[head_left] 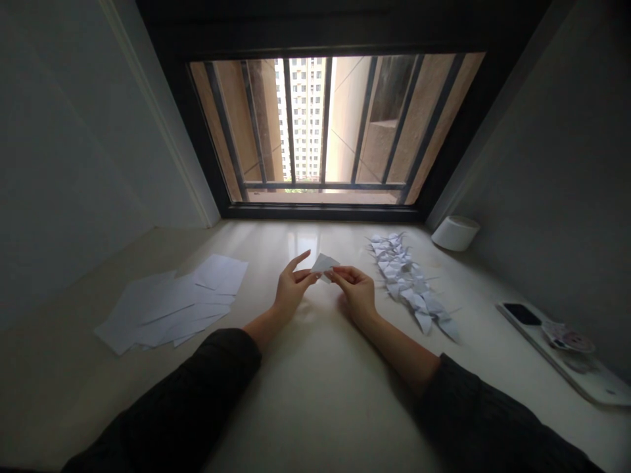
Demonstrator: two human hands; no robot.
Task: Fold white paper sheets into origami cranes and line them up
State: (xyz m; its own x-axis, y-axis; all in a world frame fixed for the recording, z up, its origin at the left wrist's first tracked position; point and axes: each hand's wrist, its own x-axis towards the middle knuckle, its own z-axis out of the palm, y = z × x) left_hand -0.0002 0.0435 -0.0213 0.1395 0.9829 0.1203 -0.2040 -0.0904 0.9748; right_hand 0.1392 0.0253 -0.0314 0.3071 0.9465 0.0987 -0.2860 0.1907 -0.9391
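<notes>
And the left hand [290,289] pinches one side of the small paper [323,263], one finger raised clear; the right hand [361,294] grips the other, paper between them above the counter [305,401]. Matching light pinches should serve best: edges lined up, creases pressed firmly. Loose sheets [167,309] left, pointed folded pieces [401,276] right!

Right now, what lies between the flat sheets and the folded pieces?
The left hand and right hand, holding a small paper, in the head view.
</notes>
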